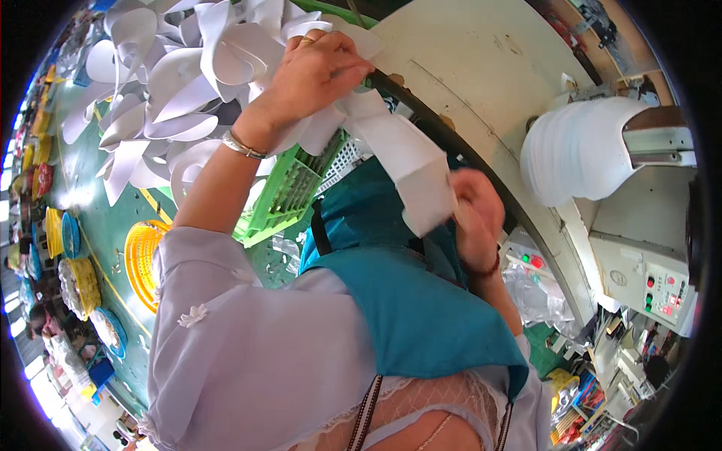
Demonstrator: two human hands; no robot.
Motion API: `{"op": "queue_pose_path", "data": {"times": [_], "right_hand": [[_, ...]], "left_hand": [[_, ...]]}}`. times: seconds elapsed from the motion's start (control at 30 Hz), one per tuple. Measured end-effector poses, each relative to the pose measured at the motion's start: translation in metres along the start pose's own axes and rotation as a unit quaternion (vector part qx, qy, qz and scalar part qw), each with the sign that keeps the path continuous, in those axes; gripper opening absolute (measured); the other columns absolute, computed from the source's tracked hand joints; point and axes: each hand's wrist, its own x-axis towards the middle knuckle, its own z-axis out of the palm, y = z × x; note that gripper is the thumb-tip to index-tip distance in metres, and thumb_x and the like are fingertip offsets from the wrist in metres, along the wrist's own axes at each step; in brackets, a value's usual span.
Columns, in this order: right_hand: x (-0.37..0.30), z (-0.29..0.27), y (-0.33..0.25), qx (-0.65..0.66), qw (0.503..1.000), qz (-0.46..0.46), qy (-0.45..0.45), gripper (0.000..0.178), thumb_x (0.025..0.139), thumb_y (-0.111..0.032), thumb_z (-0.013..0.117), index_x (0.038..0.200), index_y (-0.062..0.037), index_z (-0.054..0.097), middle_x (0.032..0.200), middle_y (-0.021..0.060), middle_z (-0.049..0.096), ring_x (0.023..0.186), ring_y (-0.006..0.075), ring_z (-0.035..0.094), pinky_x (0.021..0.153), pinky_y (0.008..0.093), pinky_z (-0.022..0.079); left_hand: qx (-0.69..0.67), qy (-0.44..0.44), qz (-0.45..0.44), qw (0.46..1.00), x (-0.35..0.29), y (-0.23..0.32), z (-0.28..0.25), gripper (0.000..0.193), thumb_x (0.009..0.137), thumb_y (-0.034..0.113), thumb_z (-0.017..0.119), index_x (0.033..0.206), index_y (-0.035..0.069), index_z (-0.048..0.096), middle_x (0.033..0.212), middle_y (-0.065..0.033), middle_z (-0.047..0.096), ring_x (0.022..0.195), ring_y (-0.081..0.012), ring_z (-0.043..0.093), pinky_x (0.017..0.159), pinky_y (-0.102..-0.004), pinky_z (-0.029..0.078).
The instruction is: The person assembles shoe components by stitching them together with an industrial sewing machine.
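A folded piece of thin white sheet (410, 169) hangs between my hands, bent into several facets. My right hand (479, 214), a little blurred, is closed on its lower right end. Higher up and to the left, my left hand (320, 75) has its fingers curled over white sheet material at the other end; the fingertips are partly hidden. Just left of that hand is a large heap of curved white sheet pieces (177, 90). Below them stands a green slatted plastic crate (274, 199), partly covered by the heap and my left arm.
A pale worktable (459, 60) with a dark curved edge lies ahead and right. On a machine arm at the right hangs a stack of white sheets (575, 150), above a control box (639, 278) with coloured buttons. A yellow basket (143, 263) stands on the green floor at left.
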Motion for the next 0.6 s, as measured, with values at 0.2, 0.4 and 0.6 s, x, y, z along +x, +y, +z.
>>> {"op": "queue_pose_path", "data": {"times": [0.2, 0.4, 0.6], "right_hand": [[0.026, 0.007, 0.017, -0.053, 0.989, 0.141, 0.005, 0.031, 0.082, -0.023, 0.064, 0.102, -0.0032, 0.052, 0.073, 0.0021, 0.06, 0.053, 0.0058, 0.051, 0.047, 0.0162, 0.038], [0.026, 0.02, 0.031, 0.07, 0.983, 0.166, -0.03, 0.021, 0.081, -0.018, 0.065, 0.096, -0.0046, 0.058, 0.075, 0.0046, 0.061, 0.062, 0.0095, 0.055, 0.055, 0.0235, 0.044], [0.013, 0.005, 0.024, -0.339, 0.893, -0.255, -0.151, 0.012, 0.07, -0.011, 0.07, 0.079, -0.0066, 0.064, 0.072, 0.005, 0.057, 0.071, 0.022, 0.054, 0.064, 0.0324, 0.043]], "left_hand": [[0.036, -0.077, 0.032, 0.996, -0.002, 0.013, 0.0, 0.016, 0.072, 0.024, 0.068, 0.082, 0.013, 0.071, 0.111, -0.008, 0.049, 0.115, -0.0244, 0.038, 0.097, -0.0433, 0.022], [0.054, -0.065, 0.028, 0.996, -0.003, 0.005, 0.011, 0.012, 0.072, 0.025, 0.068, 0.076, 0.013, 0.069, 0.11, -0.0045, 0.049, 0.114, -0.0234, 0.039, 0.096, -0.0426, 0.023], [0.023, -0.061, 0.031, 0.997, -0.004, -0.003, 0.009, 0.013, 0.074, 0.027, 0.067, 0.076, 0.014, 0.068, 0.11, -0.0017, 0.05, 0.112, -0.0219, 0.04, 0.096, -0.0409, 0.023]]}}
